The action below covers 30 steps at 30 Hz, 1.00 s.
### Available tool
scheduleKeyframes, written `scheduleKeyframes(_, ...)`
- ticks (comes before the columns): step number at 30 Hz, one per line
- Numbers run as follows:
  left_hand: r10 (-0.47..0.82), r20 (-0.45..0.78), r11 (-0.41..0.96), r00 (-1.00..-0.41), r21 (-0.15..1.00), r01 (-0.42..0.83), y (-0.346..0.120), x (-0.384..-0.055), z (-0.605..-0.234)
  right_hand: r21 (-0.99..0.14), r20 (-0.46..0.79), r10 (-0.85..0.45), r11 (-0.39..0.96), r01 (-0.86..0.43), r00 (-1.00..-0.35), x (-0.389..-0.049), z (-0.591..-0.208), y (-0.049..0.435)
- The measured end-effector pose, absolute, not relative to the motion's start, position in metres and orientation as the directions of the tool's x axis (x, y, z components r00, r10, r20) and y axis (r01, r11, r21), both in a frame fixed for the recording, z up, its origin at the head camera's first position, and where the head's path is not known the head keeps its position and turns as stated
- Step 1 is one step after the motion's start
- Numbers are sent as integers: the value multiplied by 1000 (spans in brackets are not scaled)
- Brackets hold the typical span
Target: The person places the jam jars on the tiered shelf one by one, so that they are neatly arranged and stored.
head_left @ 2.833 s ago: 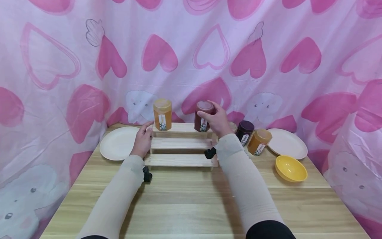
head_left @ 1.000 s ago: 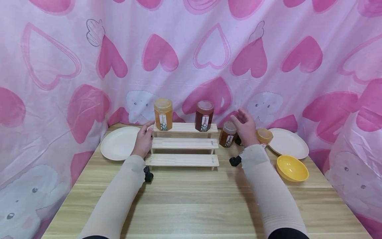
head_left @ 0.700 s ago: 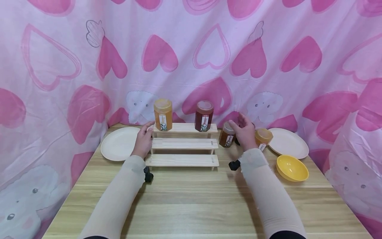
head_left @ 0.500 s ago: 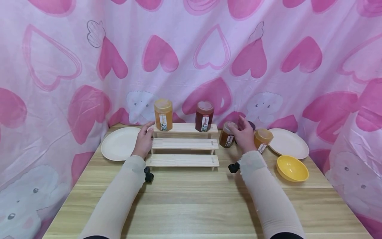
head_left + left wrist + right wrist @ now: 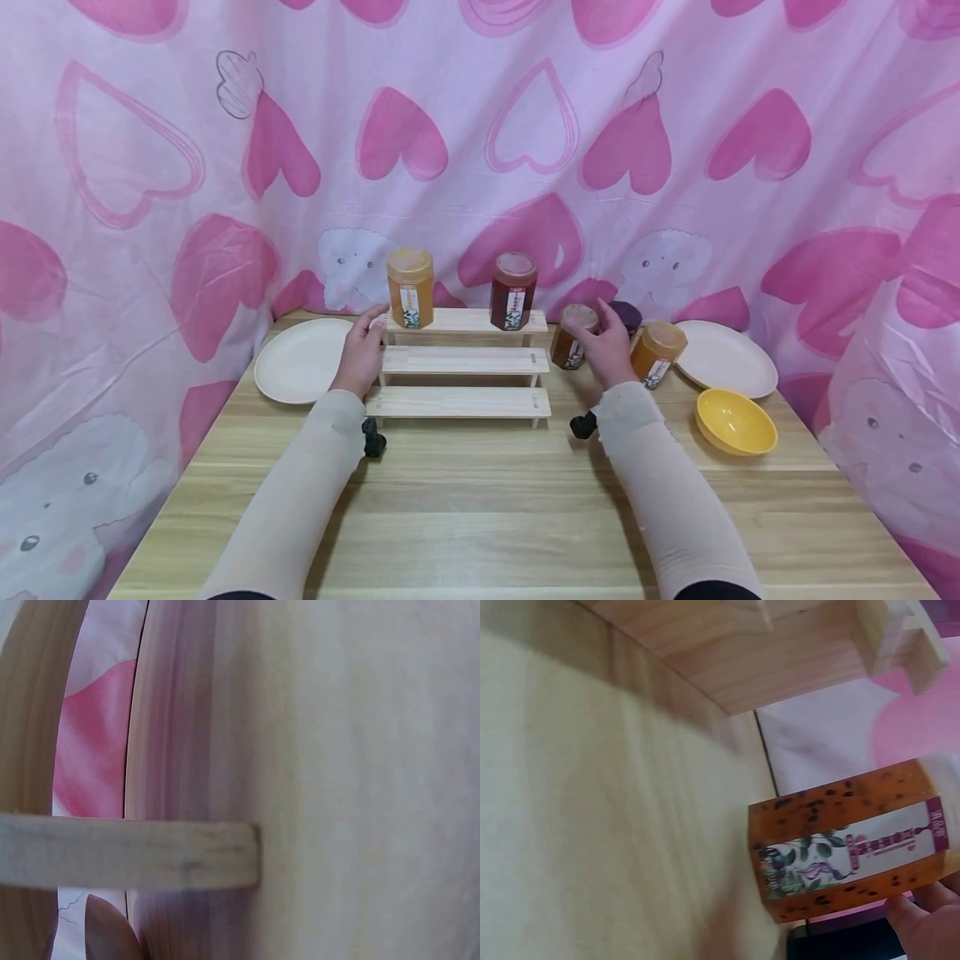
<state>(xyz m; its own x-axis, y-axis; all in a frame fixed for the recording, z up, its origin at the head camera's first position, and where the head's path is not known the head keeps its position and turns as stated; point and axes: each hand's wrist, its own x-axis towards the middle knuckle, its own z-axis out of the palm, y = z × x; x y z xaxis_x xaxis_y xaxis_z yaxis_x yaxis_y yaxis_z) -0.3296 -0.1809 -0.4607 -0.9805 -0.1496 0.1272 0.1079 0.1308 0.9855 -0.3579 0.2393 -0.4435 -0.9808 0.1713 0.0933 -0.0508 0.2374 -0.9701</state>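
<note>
My left hand [image 5: 363,354] grips the left end of a three-tier wooden rack [image 5: 465,360] at its top step; in the left wrist view a fingertip [image 5: 109,934] shows below a wooden strut [image 5: 135,853]. On the top step stand a yellow honey jar [image 5: 410,289] and a dark red jar [image 5: 513,293]. Right of the rack, my right hand [image 5: 609,350] is at an amber jar with dark specks [image 5: 855,840], thumb over its front and fingers spread along its right side. The jar is upright on the table, its label partly behind the thumb.
Behind the right hand sits a purple-lidded jar [image 5: 626,315], with another honey jar [image 5: 657,354] beside it. White plates [image 5: 300,362] [image 5: 731,358] flank the rack at left and right. A yellow bowl [image 5: 737,423] lies near the right edge. A pink heart-print curtain [image 5: 480,125] hangs behind.
After letting go of the dark red jar on the top step, my right hand has moved right, then lowered and shifted left to the amber jar. The left hand stays at the rack.
</note>
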Motion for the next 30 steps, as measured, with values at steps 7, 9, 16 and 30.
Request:
scheduleKeyframes(7, -150, 128, 127, -980, 986, 109, -182, -330, -461, -957, 96, 153, 284, -49, -984, -358, -453, 236)
scheduleKeyframes(9, -152, 129, 128, -980, 986, 110, -182, -330, -462, -954, 97, 146, 296, -50, -985, -358, -455, 235)
scheduleKeyframes(16, -150, 126, 143, -981, 984, 105, -182, -330, -462, -957, 106, 181, 285, -51, -978, -361, -459, 234)
scheduleKeyframes(30, -141, 105, 133, -984, 987, 86, -182, -332, -462, -943, 131, 126, 323, -85, -983, -352, -456, 236)
